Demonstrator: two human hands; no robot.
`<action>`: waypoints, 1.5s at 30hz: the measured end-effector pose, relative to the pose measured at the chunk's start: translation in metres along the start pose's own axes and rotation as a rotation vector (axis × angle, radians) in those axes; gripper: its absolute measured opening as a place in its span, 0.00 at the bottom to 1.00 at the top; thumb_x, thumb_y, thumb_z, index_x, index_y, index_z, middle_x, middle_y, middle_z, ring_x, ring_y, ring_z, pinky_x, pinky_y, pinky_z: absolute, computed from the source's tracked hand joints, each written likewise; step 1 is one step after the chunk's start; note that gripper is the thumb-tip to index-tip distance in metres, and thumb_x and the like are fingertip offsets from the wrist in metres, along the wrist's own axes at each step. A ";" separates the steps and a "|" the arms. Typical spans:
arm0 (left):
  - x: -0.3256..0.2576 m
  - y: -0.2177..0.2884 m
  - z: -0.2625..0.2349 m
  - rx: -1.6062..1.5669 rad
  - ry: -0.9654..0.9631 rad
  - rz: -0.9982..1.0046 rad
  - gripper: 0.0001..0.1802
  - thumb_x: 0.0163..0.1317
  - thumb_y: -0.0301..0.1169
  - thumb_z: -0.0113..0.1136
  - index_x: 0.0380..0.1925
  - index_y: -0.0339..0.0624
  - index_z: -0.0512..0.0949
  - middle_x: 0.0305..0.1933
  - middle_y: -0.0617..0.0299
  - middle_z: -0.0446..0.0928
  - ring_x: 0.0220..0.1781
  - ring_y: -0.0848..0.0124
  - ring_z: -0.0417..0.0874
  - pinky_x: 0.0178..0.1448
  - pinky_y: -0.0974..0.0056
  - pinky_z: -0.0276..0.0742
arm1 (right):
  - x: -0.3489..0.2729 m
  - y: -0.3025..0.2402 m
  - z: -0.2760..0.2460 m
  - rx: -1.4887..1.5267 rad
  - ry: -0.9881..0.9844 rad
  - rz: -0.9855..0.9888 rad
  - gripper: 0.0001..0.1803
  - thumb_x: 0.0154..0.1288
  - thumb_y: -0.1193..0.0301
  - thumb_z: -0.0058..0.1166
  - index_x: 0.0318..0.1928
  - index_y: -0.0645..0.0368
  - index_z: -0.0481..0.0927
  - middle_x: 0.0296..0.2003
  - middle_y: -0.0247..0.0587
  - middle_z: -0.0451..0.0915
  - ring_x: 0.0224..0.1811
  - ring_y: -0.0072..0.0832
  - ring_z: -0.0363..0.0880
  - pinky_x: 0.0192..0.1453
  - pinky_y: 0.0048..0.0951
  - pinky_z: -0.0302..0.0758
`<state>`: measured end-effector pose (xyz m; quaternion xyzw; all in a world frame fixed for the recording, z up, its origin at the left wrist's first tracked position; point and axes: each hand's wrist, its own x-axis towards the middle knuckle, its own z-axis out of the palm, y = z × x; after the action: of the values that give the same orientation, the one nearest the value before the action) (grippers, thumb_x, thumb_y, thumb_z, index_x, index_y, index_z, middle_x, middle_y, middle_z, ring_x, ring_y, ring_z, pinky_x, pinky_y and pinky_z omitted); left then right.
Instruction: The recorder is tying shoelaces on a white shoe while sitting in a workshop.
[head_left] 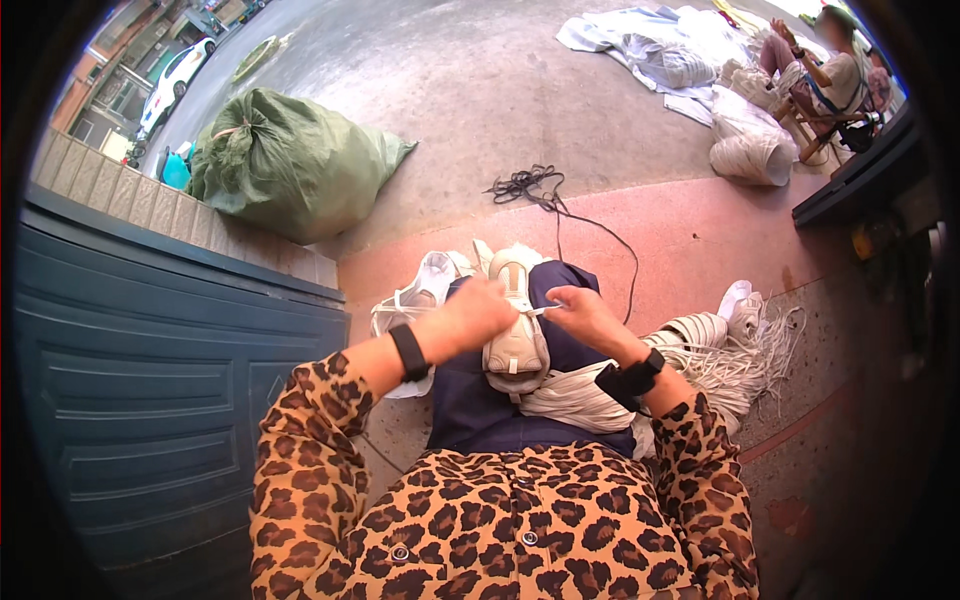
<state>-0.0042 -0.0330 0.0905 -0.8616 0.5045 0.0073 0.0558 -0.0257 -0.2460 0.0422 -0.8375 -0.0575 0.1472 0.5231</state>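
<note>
A light brown shoe sits in the middle of the frame, over the person's lap, with dark blue pants on both sides of it. The left hand is curled up close against the left side of the shoe. Its fingertips are hidden, so one cannot tell what it grips. The right hand is just right of the shoe. Its thumb and finger are pinched together on a thin white lace that goes across to the shoe.

Right of the lap, a big messy heap of cream laces lies low on the ground. Left of the shoe is something white, hard to make out.

The floor is in parts. A pink strip goes across the middle, and past it is plain grey ground. A tangled black cord lies where the two meet, and one end runs down over the pink.

A blue door fills the lower left, with a tiled wall above it. A fat green sack, tied at the top, sits in the upper left. Behind it is a white car. In the upper right, another person sits near white cloth and a white sack tipped on its side.
</note>
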 end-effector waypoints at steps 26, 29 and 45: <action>-0.029 0.024 0.046 -0.772 0.225 -0.874 0.11 0.60 0.34 0.49 0.35 0.41 0.76 0.26 0.45 0.76 0.32 0.48 0.77 0.34 0.51 0.72 | 0.005 -0.034 0.075 -0.547 0.210 -0.338 0.06 0.53 0.70 0.49 0.25 0.58 0.76 0.23 0.45 0.77 0.26 0.39 0.79 0.28 0.37 0.74; -0.029 0.024 0.047 -0.771 0.173 -0.859 0.11 0.61 0.35 0.48 0.35 0.42 0.77 0.27 0.45 0.76 0.33 0.48 0.77 0.35 0.51 0.72 | 0.009 -0.031 0.078 -0.638 0.168 -0.332 0.05 0.51 0.72 0.49 0.26 0.60 0.76 0.22 0.46 0.77 0.26 0.38 0.79 0.27 0.35 0.74; -0.026 0.022 0.056 -0.780 0.170 -0.860 0.12 0.58 0.33 0.44 0.32 0.42 0.77 0.30 0.42 0.77 0.35 0.45 0.78 0.39 0.47 0.73 | 0.005 -0.031 0.082 -0.888 0.067 -0.464 0.04 0.52 0.75 0.48 0.28 0.61 0.75 0.22 0.43 0.75 0.27 0.34 0.80 0.26 0.31 0.76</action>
<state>-0.0337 -0.0155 0.0348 -0.9433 0.0724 0.1001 -0.3082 -0.0439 -0.1607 0.0357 -0.9486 -0.2827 -0.0385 0.1368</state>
